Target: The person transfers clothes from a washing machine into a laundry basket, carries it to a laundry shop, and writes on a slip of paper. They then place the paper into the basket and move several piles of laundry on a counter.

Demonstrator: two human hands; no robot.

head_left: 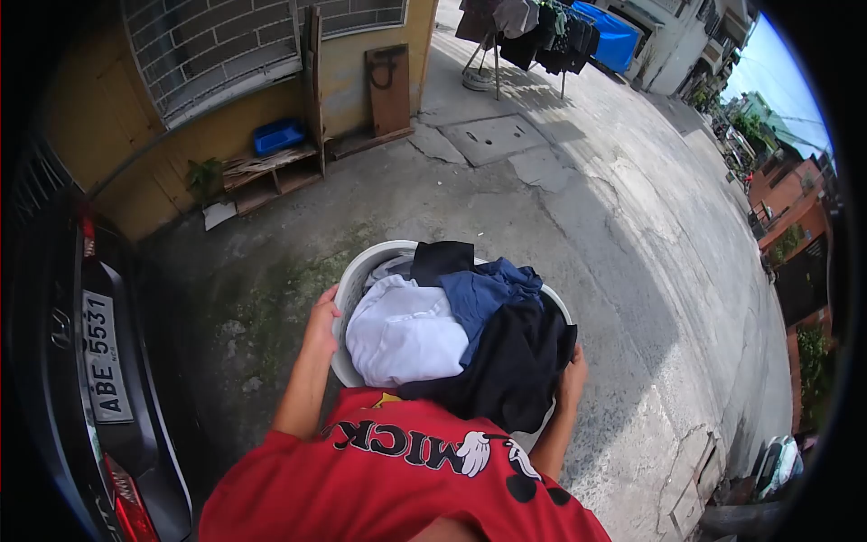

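Observation:
A white laundry basket [354, 274] is held against the front of my red shirt, heaped with clothes. My left hand [321, 318] grips its left rim, the fingers wrapped over the outside edge. On the opposite side my right hand [572, 375] holds the basket, partly hidden by black cloth hanging over the rim. Inside lie a bundled white garment [404, 332], a blue garment [492, 294], a large black garment [515, 361] and a smaller black piece [442, 260] at the far side.
A dark parked car [135, 361] stands close on the left. Along the yellow wall are a low wooden shelf [271, 181] with a blue basin [278, 136] and a leaning board [388, 90]. Clothes hang on a rack [533, 36] ahead, near a concrete cover [492, 138] in the pavement.

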